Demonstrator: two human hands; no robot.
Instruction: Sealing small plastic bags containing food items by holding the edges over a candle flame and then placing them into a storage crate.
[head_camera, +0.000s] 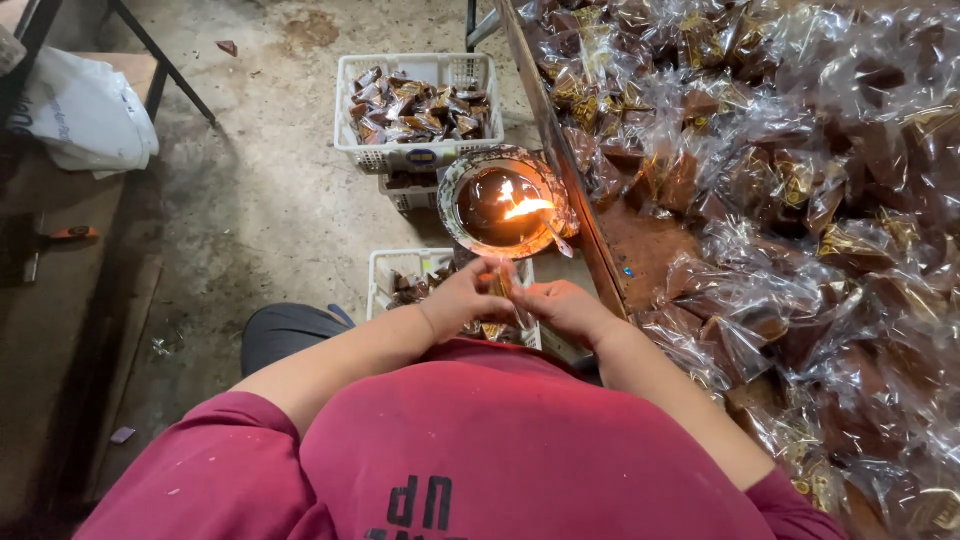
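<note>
Both hands, left hand (462, 298) and right hand (562, 303), pinch a clear packet (505, 290) just near of the flame bowl (505, 203); hold its open edge steady, fingers well apart from the fire.

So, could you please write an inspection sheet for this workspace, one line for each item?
Surface: wooden table on the right, mostly covered; bare concrete floor on the left.
Job's things: small clear plastic packet with brown content, held by both hands just below a round metal bowl with a burning flame.
Clutter: heap of clear plastic packets with brown content on the table; white plastic basket of filled packets; a second white basket under the hands.
Hands: left hand and right hand both pinch the packet.
Cables: nothing seen.
Surroundings: white plastic bag on a wooden bench at the left.
</note>
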